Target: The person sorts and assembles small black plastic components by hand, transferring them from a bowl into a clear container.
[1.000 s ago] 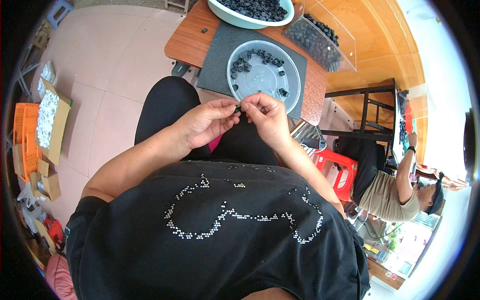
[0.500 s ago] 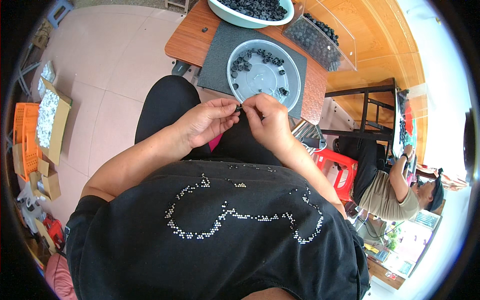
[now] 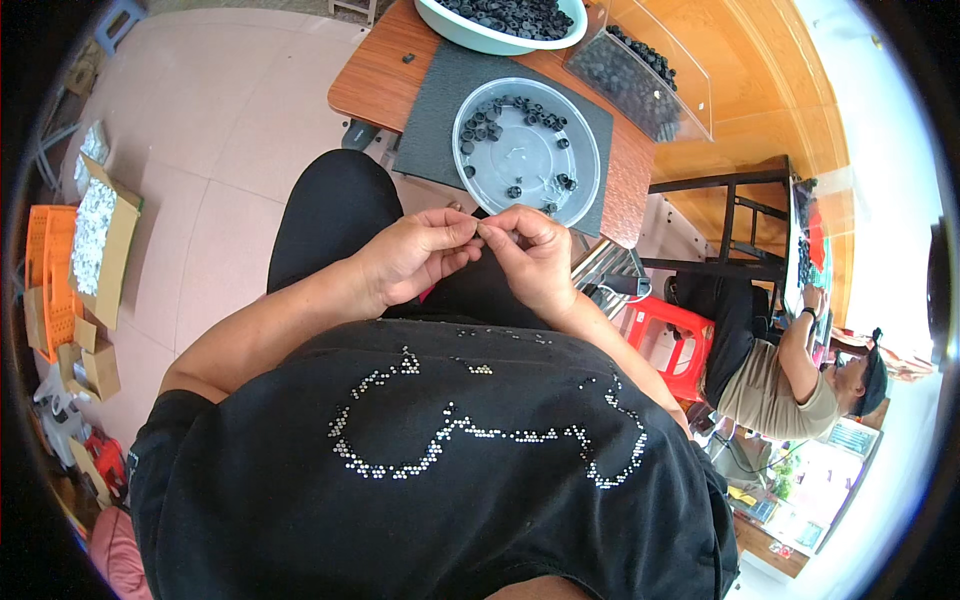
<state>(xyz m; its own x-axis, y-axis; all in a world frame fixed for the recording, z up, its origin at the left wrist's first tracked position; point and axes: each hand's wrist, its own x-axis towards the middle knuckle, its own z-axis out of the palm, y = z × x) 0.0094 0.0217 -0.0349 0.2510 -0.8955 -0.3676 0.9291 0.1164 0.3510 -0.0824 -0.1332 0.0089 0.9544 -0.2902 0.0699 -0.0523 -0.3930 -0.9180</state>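
Note:
Over my lap, my left hand [image 3: 412, 255] and my right hand [image 3: 535, 262] meet fingertip to fingertip, both in a pinch. Whatever is between the fingertips is too small or too covered to make out. Just beyond the hands stands a round clear plastic tub [image 3: 528, 160]. Inside it lie several small black cap-like pieces [image 3: 490, 128], mostly along the far and left side, with a few near the close rim. Thin pale scraps [image 3: 556, 186] are there too. A dark mat [image 3: 430, 125] lies under the tub.
The brown table [image 3: 370, 80] also bears a pale green basin [image 3: 480, 38] and a clear bin [image 3: 625, 85], both full of black pieces. One loose piece [image 3: 408, 58] lies near its left edge. On the right, a co-worker [image 3: 780, 385] sits by a red stool [image 3: 672, 345].
Both hands have drawn slightly back from the tub, and my right hand has turned. The dark piece seen at the fingertips no longer shows. Black pieces by the tub's near rim are now uncovered.

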